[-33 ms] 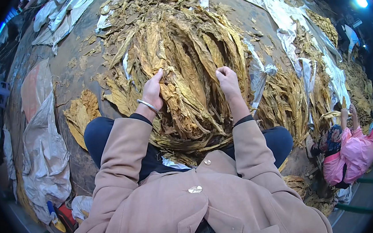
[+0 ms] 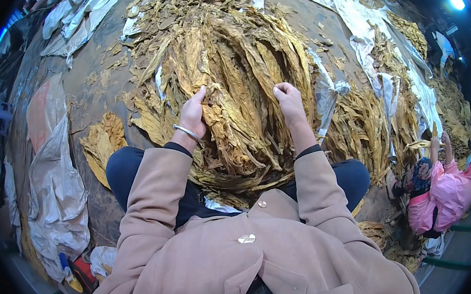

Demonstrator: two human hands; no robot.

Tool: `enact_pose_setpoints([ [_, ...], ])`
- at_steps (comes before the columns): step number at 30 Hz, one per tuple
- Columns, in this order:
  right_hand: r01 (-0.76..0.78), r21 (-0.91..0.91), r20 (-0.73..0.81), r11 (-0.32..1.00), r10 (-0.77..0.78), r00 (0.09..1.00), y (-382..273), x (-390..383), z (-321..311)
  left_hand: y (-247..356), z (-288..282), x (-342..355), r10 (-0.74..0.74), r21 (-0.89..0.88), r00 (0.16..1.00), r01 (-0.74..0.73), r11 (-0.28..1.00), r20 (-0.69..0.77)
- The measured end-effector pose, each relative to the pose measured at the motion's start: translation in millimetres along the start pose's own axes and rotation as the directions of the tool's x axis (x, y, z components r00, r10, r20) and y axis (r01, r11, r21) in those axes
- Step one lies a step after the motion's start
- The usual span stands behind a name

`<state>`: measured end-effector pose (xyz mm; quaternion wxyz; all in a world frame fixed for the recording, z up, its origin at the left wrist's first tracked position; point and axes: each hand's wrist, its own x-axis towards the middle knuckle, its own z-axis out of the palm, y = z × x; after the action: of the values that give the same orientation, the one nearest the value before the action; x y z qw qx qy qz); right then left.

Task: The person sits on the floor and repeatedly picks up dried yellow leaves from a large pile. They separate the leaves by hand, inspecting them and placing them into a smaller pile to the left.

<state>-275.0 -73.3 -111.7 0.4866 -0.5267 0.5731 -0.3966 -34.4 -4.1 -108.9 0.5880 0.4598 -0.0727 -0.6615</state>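
A large heap of dried yellow-brown tobacco leaves (image 2: 241,85) lies in front of my crossed legs. My left hand (image 2: 192,117) is closed on a bunch of tobacco leaves (image 2: 228,125), thumb on top, with the lower ends hanging toward my lap. Farther right, my right hand (image 2: 290,103) pinches the edge of a long leaf at the heap's right side. Its fingertips are pressed together, and the curled fingers partly hide what they hold. More leaves lie in a curved layer close to my lap.
A loose flat leaf (image 2: 103,144) rests left of my knee. Pale plastic sheeting (image 2: 55,202) lies at the left, and a white strip (image 2: 360,41) runs along the right. Another leaf pile (image 2: 357,130) stands right of the heap. A person in pink (image 2: 446,190) works at far right.
My right hand has shifted very slightly up and to the right with its pinch kept. My left hand stays in place on the leaves.
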Motion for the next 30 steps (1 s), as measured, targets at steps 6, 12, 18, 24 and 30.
enact_pose_setpoints([
  [6,-0.261,0.726,0.242,0.637,0.118,0.963,19.8,5.6,-15.9,-0.8,0.4,0.9,-0.025,-0.038,0.998,0.028,0.999,0.058],
  [12,-0.379,0.202,0.282,0.903,0.317,0.906,-7.4,-14.2,4.7,3.5,7.1,-8.4,-0.017,-0.015,0.999,0.017,1.0,0.034],
  [18,0.216,-0.728,0.091,0.651,-0.22,0.971,38.7,-25.2,21.5,7.2,18.9,-18.7,-0.013,0.01,1.0,0.013,1.0,-0.002],
  [24,-0.331,0.209,0.272,0.92,0.271,0.923,35.4,-6.3,-11.4,-3.6,-9.5,8.7,0.004,0.008,0.999,-0.004,1.0,0.046],
  [30,-0.205,0.505,0.252,0.839,0.085,0.964,-11.8,-6.9,-28.1,-7.5,-12.7,16.8,-0.015,-0.033,0.996,0.018,0.999,0.084],
])
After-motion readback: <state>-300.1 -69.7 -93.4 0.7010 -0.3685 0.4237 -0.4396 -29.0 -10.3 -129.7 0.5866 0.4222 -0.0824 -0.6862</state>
